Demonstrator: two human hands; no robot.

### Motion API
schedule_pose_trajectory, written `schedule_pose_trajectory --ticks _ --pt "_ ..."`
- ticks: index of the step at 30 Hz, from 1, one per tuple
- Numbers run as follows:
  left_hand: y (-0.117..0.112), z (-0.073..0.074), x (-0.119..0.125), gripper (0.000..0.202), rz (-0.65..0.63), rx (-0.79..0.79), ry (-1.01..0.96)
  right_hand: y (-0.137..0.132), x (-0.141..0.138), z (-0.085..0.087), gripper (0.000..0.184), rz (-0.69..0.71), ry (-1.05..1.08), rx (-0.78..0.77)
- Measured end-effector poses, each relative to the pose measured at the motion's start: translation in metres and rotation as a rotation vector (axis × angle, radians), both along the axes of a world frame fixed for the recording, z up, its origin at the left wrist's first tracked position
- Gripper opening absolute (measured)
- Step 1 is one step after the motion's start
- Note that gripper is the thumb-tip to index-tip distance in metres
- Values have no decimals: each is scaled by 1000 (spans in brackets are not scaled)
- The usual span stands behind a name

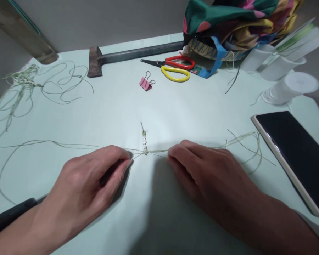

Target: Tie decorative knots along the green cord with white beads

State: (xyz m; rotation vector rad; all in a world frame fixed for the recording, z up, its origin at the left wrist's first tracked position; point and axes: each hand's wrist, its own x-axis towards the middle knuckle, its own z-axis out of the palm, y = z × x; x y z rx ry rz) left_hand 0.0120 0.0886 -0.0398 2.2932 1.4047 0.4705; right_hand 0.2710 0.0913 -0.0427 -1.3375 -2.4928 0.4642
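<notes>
A thin pale green cord lies across a light green table sheet. At the middle sits a short knotted braid with a small white bead section. My left hand pinches the cord just left of the knot, fingers closed. My right hand pinches the cord just right of the knot, fingers closed. The cord is pulled taut between both hands. Loose cord ends trail off to the right.
A hammer lies at the back, with red and yellow scissors and a pink binder clip in front. Tangled cord is at left. A phone, a thread spool and patterned cloth are at right.
</notes>
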Motion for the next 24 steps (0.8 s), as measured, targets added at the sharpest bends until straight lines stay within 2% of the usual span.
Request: schedule_pose_trajectory --ticks 8,10,14,17,21,24 --pt "-6 6 0 14 -59 123 -55 1 -4 5 23 44 189 48" --pt "-5 9 1 15 -52 105 -61 0 -5 6 25 41 200 43" --pt "-5 13 2 12 -1 -38 -94 -4 -7 6 28 16 227 18" --pt "-4 16 2 11 109 -144 -150 -4 -11 8 30 -25 279 -27" --pt "-1 24 7 25 238 -364 -273 2 -18 16 23 -106 313 -166" --pt "3 27 14 31 327 -544 -401 6 -21 22 20 -115 377 -267"
